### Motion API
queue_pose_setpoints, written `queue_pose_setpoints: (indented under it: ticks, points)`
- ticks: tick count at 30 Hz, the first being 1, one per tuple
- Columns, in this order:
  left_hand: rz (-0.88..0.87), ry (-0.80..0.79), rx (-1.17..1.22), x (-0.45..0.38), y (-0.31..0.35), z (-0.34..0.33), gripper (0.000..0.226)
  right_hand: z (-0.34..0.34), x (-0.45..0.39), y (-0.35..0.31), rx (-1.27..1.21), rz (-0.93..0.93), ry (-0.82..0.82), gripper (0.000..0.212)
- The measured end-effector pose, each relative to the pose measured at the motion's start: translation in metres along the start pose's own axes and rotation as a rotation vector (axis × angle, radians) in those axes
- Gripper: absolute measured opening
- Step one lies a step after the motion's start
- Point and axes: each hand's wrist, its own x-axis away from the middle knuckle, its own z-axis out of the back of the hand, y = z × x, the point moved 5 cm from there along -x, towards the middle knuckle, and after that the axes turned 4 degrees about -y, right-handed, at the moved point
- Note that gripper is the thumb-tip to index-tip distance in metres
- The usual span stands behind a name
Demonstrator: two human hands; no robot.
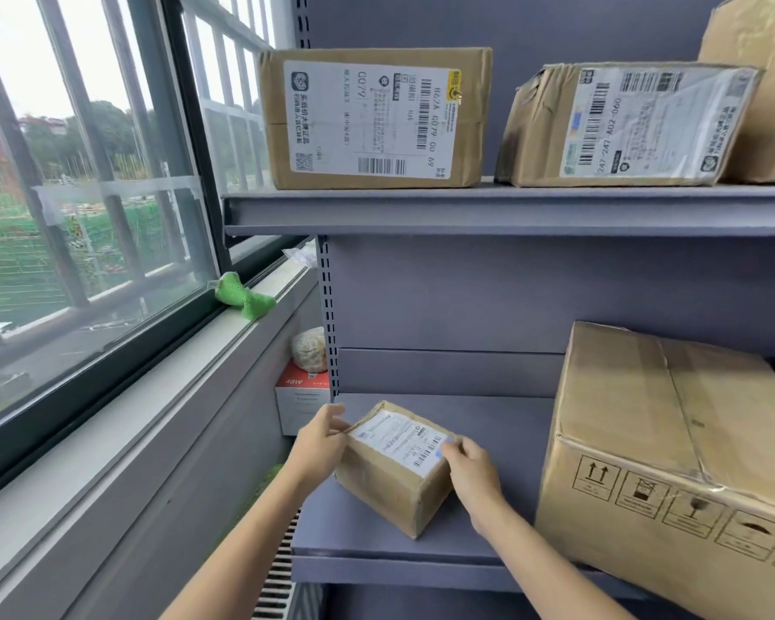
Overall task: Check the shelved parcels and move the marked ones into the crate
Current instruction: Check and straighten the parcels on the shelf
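The person stood at the gray shelving by the window, both hands on a small parcel point(394, 467) that sat on the lower shelf point(488, 422) at about six o'clock in the view. The left hand point(321, 436) touched the parcel's left top corner with loosely bent fingers; whether it truly gripped or only steadied the box, I could not tell. The right hand point(470, 467) pinched the near right corner of the white shipping label point(399, 436), right where a small blue mark point(439, 453) showed. The parcel stood turned on a slant, one corner toward the shelf's front edge, which I took as a way of bringing the label face up for reading.

At four o'clock a large carton point(672, 445) with handling symbols filled the right end of the same shelf, just beside the right forearm but apart from the small parcel. On the upper shelf point(511, 208), at twelve o'clock, a labelled box point(372, 118) stood on edge with its label facing out, and at two o'clock a dented box point(623, 127) leaned beside it, labels likewise outward, presumably so they could be checked without lifting.

No crate was in sight. My guess was that the blue mark made this parcel one to move.
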Motion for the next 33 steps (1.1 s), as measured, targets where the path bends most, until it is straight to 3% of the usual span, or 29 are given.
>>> queue_pose_setpoints:
  ticks: [3,5,8,10,13,15,18,21,22,26,33]
  points:
    - [0.009,0.009,-0.041,0.008,-0.003,0.004,0.041,-0.001,0.001,-0.003,0.065,0.082,0.079,0.018]
    - [0.053,-0.014,-0.107,0.013,-0.01,0.006,0.052,-0.002,0.001,0.0,0.092,0.081,0.081,0.026]
    - [0.337,-0.108,-0.046,0.022,-0.025,0.006,0.068,-0.001,0.003,0.002,0.112,0.091,0.079,0.026]
    - [0.444,-0.136,0.153,0.025,-0.025,0.003,0.05,0.0,0.005,0.001,0.116,0.108,0.089,0.025]
    - [0.312,-0.017,0.222,0.021,-0.012,-0.002,0.012,-0.002,0.011,0.002,0.147,0.13,0.082,0.024]
    - [0.197,-0.002,0.259,0.019,-0.004,-0.008,0.005,-0.004,0.016,0.003,0.126,0.131,0.048,0.029]
    - [0.093,-0.177,0.299,0.021,-0.005,-0.022,0.051,-0.007,0.02,0.008,0.055,0.104,-0.037,0.024]
    - [0.03,-0.329,0.249,0.022,-0.018,-0.033,0.109,-0.009,0.023,0.012,0.062,0.076,-0.171,0.038]
    - [0.012,-0.321,0.234,0.022,-0.022,-0.033,0.11,-0.011,0.024,0.012,0.077,0.068,-0.217,0.043]
    - [-0.089,-0.221,0.201,0.02,-0.027,-0.031,0.071,-0.013,0.034,0.011,0.112,0.051,-0.313,0.055]
    - [-0.08,-0.058,0.14,0.03,-0.03,-0.034,0.087,-0.004,0.048,0.014,0.137,0.005,-0.319,0.055]
